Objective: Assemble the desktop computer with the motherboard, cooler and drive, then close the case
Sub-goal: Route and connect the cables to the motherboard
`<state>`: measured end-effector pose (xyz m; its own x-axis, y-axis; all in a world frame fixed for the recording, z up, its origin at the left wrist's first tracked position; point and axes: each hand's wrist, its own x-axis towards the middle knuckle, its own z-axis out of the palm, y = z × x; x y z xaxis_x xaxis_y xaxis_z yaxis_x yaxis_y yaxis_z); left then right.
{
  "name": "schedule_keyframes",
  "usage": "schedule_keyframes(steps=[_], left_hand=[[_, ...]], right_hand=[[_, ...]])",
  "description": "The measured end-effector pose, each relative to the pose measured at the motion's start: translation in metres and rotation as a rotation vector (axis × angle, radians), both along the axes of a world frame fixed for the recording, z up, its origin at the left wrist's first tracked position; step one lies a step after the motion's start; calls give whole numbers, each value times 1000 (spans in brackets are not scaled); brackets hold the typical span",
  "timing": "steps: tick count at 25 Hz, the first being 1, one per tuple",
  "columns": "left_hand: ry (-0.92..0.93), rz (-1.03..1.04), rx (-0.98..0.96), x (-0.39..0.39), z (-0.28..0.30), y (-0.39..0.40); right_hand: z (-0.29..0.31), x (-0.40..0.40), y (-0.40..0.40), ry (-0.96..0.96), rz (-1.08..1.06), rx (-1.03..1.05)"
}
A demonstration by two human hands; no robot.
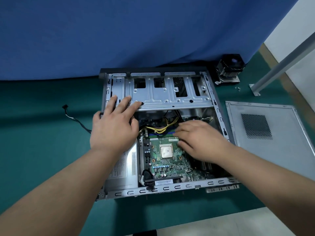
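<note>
open grey metal computer case [219,116], centre of green table [42,133]; green motherboard [170,160] inside. left hand [114,128] flat on silver drive cage [170,97]; right hand [199,140], fingers straight, touching motherboard.

— Where are we, a home or a shop?

— We take it for an electronics workshop: a teal anti-static-looking bench mat [42,150], a plain blue fabric backdrop [119,34], a bolted grey metal frame post [279,65].

— And the parts?

— We see an opened grey steel computer case [170,97] and its detached perforated side panel [265,130] lying beside.
</note>
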<state>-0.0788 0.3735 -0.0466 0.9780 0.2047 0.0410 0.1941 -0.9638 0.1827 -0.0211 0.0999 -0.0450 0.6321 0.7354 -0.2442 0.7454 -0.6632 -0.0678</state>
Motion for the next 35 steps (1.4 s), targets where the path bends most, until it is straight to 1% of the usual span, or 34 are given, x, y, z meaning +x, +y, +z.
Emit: schedule_keyframes(steps=[2, 3, 4, 7, 10, 13, 16, 18, 20, 22, 24, 25, 28, 29, 31, 33, 35], left_hand=[[21, 8, 4, 0, 0, 0], [33, 10, 7, -1, 0, 0], [47, 4, 8, -1, 0, 1], [75, -13, -28, -1, 5, 2], [63, 0, -105, -3, 11, 2], [-51, 66, -306, -4, 16, 7], [-163, 173, -612, -8, 20, 15], [-160, 346, -789, -10, 22, 25], [-97, 468, -875, -12, 23, 36], [-25, 481, -819, -14, 25, 45], [0, 419, -745, -15, 30, 55], [0, 360, -690, -14, 34, 62], [26, 49, -405, -5, 41, 92], [41, -18, -349, -1, 41, 101], [79, -49, -361, 3, 38, 112], [73, -41, -372, 2, 33, 112], [-22, -36, -309, -4, 27, 102]], right_hand=[[12, 3, -26, -183, -11, 20], [15, 5, -33, -229, -24, 8], [17, 5, -36, -239, -40, -3], [17, 2, -32, -179, -91, -24], [18, 1, -31, -183, -106, -9], [20, 1, -29, -169, -118, -43], [23, 2, -25, -172, -124, -93], [22, 3, -25, -174, -126, -118], [22, 4, -25, -188, -125, -126], [21, 4, -25, -195, -119, -129], [20, 4, -26, -210, -113, -121], [21, 4, -26, -210, -110, -120], [19, 4, -26, -202, -105, -108], [19, 5, -26, -203, -105, -102], [17, 5, -28, -205, -103, -93], [17, 5, -28, -210, -101, -88], [18, 5, -27, -211, -95, -99]])
